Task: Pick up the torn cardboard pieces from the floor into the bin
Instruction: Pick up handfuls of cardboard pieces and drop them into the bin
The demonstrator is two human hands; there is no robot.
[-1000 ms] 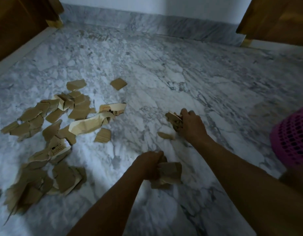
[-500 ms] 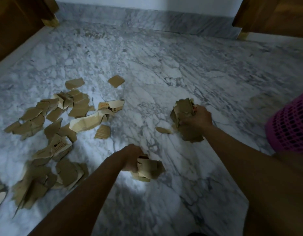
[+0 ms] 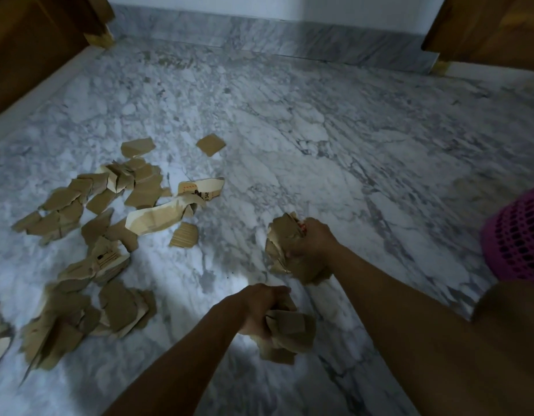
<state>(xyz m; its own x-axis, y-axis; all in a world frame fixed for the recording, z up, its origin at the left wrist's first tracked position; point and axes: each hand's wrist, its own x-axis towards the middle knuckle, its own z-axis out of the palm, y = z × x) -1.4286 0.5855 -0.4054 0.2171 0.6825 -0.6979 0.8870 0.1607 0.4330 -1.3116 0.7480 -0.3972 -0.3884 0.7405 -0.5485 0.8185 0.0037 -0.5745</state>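
Torn cardboard pieces [image 3: 278,246] are bunched in the right hand [image 3: 313,244], whose fingers curl tight round them, the wad sticking out to the left of the fist and below it; the left hand [image 3: 259,309], nearer the camera, clenches a second bundle [image 3: 291,331] of brown scraps that hangs beneath its knuckles; both fists are over the marble floor [image 3: 334,139], the right one ahead of the left and a little to its right; whether either bundle touches the floor cannot be told.

Just left of the right hand's wad lies a small corrugated scrap [image 3: 184,234] flat on the floor; beside it runs a long pale strip [image 3: 153,220], creased and partly folded, with a printed label piece [image 3: 204,189] touching its far end; a single square piece [image 3: 211,144] lies apart, farther off; beyond these to the left spreads the loose heap of scraps [image 3: 89,211], overlapping one another, reaching down to a thicker pile [image 3: 80,316] near the left edge.

A pink mesh bin [image 3: 517,235] shows at the right edge, cut off by the frame, well apart from the scattered heap; a marble skirting [image 3: 259,34] runs along the far wall, with dark wooden furniture [image 3: 26,49] at the left corner and a wooden panel [image 3: 493,28] at the right.
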